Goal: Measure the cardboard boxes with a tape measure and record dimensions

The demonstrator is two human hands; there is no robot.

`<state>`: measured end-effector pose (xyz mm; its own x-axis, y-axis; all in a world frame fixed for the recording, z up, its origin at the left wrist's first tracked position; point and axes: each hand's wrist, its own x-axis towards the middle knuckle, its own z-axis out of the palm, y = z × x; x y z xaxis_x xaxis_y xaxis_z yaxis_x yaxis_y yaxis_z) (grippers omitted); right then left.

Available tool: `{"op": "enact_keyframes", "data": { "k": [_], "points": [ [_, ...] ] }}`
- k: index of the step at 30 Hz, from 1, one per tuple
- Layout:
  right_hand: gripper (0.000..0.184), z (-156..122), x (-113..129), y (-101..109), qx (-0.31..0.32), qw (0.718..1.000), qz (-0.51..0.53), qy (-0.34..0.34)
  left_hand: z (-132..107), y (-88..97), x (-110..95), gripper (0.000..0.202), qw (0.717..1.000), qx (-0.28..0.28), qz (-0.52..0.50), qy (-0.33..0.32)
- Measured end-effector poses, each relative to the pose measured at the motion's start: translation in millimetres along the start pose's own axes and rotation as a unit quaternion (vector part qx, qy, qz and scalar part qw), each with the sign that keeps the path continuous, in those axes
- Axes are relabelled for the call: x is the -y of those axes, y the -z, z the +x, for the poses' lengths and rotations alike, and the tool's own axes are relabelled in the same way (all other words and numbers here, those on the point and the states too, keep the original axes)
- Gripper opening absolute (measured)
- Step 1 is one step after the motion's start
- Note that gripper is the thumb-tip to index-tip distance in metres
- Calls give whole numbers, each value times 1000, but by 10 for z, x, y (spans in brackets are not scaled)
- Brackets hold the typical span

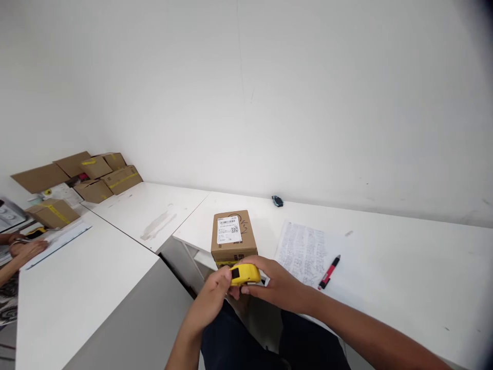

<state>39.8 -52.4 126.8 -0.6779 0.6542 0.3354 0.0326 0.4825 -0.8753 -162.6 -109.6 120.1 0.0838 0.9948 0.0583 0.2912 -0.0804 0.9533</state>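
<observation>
Broadly, a long white worktop (404, 267) is running along the wall, and most of its right half is lying bare, giving open room on that side. A second worktop (77, 288) is standing to the left, with a dark gap separating its corner from the first one's front edge. At the far left corner a heap of cardboard boxes (96, 177) is crowding the wall, and another person's hand (26, 251) is resting at the left border beside a single taped carton (54, 212).

Nearer, a small labelled box (233, 236) is sitting upright close to the front edge of the long worktop, directly behind the hands. A written sheet of paper (304, 249) is lying just right of it, with a red pen (329, 271) resting on the sheet's right margin. A small dark object (277, 201) is lying well back against the wall.

The left hand (213, 298) and right hand (277, 285) are meeting at the worktop's front edge, just in front of the box. Both are holding a yellow tool (244, 274): the right grip is closing around its right end, the left grip is pinching its left end.
</observation>
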Motion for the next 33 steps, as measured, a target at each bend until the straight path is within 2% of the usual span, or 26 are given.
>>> {"op": "enact_keyframes", "data": {
  "k": [2,4,6,9,11,13,15,17,19,22,27,30,33],
  "points": [
    [39,0,1,14,18,999,-19,22,-27,18,-36,55,998,42,-37,13],
    [41,-33,-14,91,11,1000,-22,4,-8,143,-19,51,998,31,-51,34],
    [46,-92,-72,250,-27,998,-2,-48,36,373,23,48,997,2,-61,50],
    [57,-207,-279,650,-140,982,78,-105,129,866,106,44,988,-94,-108,55],
    [62,-298,-483,987,-239,958,130,-97,202,1225,174,45,973,-164,-147,72],
    [65,-396,-703,1317,-340,926,147,-73,278,1535,253,46,957,-237,-141,95],
    [65,-489,-899,1584,-418,897,134,-53,356,1745,336,47,941,-298,-104,122],
    [63,-556,-1038,1747,-460,880,109,-43,437,1836,405,47,934,-323,-60,139],
    [60,-577,-1111,1791,-472,876,88,-38,522,1820,443,47,936,-320,-28,143],
    [59,-508,-1134,1649,-447,891,67,-31,656,1658,430,46,946,-293,-8,140],
    [53,-199,-1079,1092,-341,939,2,-42,891,1221,281,49,980,-160,39,108],
    [45,26,-1006,774,-305,952,-30,0,994,963,185,49,985,-115,99,80],
    [39,203,-948,587,-278,959,-49,32,1026,782,128,49,980,-100,162,61]
  ]
}}
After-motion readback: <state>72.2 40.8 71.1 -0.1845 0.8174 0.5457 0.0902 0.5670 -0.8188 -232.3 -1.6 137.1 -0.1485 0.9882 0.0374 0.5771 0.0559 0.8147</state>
